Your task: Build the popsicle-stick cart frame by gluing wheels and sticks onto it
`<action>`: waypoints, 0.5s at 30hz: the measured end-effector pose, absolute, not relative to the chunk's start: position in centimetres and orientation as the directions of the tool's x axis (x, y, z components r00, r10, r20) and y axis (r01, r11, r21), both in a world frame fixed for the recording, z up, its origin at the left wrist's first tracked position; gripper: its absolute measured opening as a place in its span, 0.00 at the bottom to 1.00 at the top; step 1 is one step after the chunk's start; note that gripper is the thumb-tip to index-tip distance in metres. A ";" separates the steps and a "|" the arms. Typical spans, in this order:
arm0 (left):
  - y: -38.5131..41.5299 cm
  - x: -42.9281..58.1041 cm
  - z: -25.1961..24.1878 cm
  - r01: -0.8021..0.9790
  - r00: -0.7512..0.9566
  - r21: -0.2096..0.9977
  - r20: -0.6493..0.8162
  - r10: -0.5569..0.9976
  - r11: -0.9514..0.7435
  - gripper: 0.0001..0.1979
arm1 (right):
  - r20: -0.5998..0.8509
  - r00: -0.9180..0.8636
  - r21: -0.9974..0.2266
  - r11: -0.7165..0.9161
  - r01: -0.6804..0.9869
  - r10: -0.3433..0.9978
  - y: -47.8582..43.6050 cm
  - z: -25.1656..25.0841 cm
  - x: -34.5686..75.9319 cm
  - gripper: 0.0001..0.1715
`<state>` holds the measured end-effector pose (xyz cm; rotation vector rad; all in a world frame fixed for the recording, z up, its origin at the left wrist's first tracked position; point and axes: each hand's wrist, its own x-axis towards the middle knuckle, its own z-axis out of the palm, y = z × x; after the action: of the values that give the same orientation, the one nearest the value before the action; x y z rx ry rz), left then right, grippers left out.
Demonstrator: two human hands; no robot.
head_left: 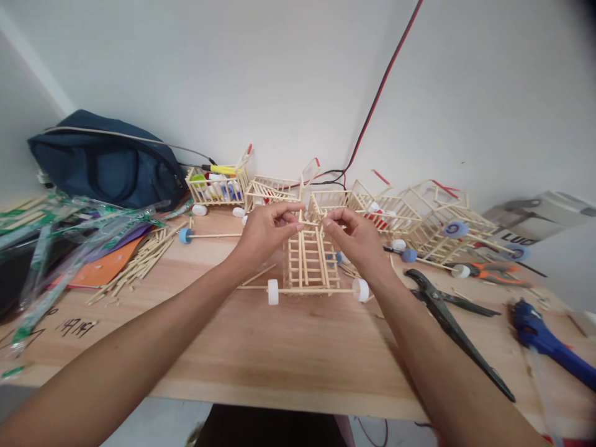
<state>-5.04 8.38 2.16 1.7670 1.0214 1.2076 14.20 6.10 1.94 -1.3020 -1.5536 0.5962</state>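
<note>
A small cart of thin wooden sticks [314, 264] stands in front of me on the wooden table, its slatted frame between my forearms. White wheels [272, 292] sit at both ends of its near axle stick. At the cart's far end, my left hand [272, 226] pinches one end of a short wooden stick [310, 223]. The thumb and forefinger of my right hand [356, 236] close around the other end. My fingers hide the stick's ends, and I cannot tell whether it touches the frame.
Several finished-looking stick carts [218, 186] line the wall. Loose sticks [144, 261], plastic wrappers [69, 248] and a blue bag [112, 161] lie left. Black pliers [442, 310], orange-handled pliers [498, 273] and a blue glue gun [549, 341] lie right. A red-black cable [384, 81] hangs behind.
</note>
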 end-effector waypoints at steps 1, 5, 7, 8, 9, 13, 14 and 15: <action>8.4 -5.1 2.1 0.201 0.239 0.894 0.353 0.905 -0.401 0.19 | 0.368 0.060 -0.840 0.304 0.449 0.928 6.1 1.9 14.2 0.12; 8.5 -5.1 1.9 0.202 0.245 0.887 0.365 0.898 -0.416 0.19 | 0.372 0.062 -0.838 0.307 0.451 0.926 6.1 1.9 14.1 0.12; 8.6 -5.1 1.8 0.206 0.244 0.884 0.368 0.897 -0.419 0.19 | 0.380 0.059 -0.833 0.314 0.456 0.923 6.1 1.9 14.1 0.12; 8.6 -5.1 1.8 0.209 0.242 0.882 0.371 0.897 -0.421 0.19 | 0.388 0.057 -0.827 0.320 0.462 0.920 6.1 1.9 14.1 0.12; 8.6 -5.1 1.8 0.211 0.240 0.881 0.373 0.896 -0.423 0.19 | 0.395 0.056 -0.822 0.326 0.467 0.917 6.1 1.9 14.2 0.11; 8.6 -5.0 1.9 0.194 0.236 0.891 0.363 0.901 -0.410 0.19 | 0.411 0.035 -0.806 0.345 0.481 0.911 6.0 1.9 14.2 0.11; 8.6 -5.0 1.9 0.189 0.236 0.895 0.359 0.903 -0.405 0.19 | 0.409 0.025 -0.803 0.347 0.485 0.912 6.0 1.9 14.2 0.11; 8.6 -4.9 1.9 0.183 0.235 0.897 0.357 0.904 -0.402 0.19 | 0.408 0.017 -0.800 0.349 0.489 0.913 6.0 1.9 14.2 0.11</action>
<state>-4.92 8.58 1.91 1.7602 1.0085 1.2163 14.22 5.97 1.94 -1.2841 -1.6228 0.5367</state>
